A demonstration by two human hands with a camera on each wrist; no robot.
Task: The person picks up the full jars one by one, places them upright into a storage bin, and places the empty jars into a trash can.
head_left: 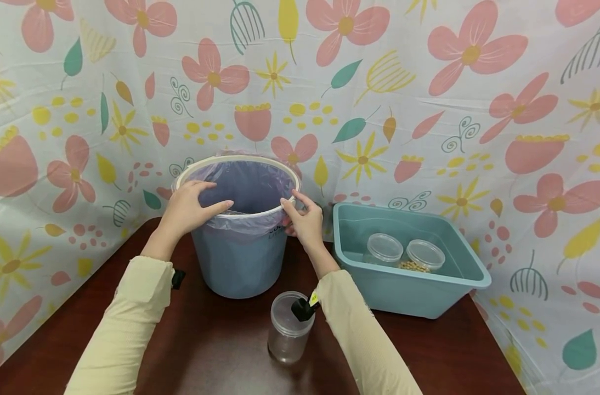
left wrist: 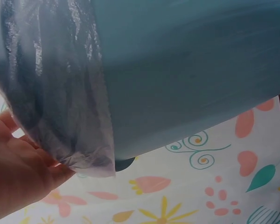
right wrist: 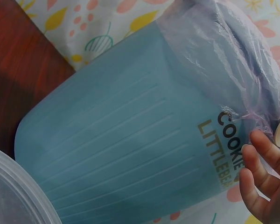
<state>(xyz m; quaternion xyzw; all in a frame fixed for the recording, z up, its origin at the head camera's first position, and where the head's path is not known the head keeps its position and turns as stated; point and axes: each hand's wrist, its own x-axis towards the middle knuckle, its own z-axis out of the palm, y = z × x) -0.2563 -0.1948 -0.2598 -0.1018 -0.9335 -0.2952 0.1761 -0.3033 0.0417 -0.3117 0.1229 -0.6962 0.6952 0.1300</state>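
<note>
A blue trash can (head_left: 241,263) stands on the table, its mouth lined with a thin translucent purple trash bag (head_left: 260,225) folded down outside. A white ring (head_left: 231,159) runs round the rim over the bag. My left hand (head_left: 193,203) rests at the rim's left front, fingers fairly straight and thumb stretched along the front edge. In the left wrist view its fingers (left wrist: 42,163) lie beside the bag's folded part. At the right of the rim my right hand (head_left: 305,216) pinches the ring with thumb and forefinger; its other fingers (right wrist: 259,172) curl outside, near the printed lettering.
A clear lidded jar (head_left: 288,329) stands on the table in front of the can, beside the right forearm. To the right a teal basin (head_left: 403,282) holds two clear lidded jars (head_left: 385,248), one with tan bits inside. A flowered cloth (head_left: 379,109) hangs behind.
</note>
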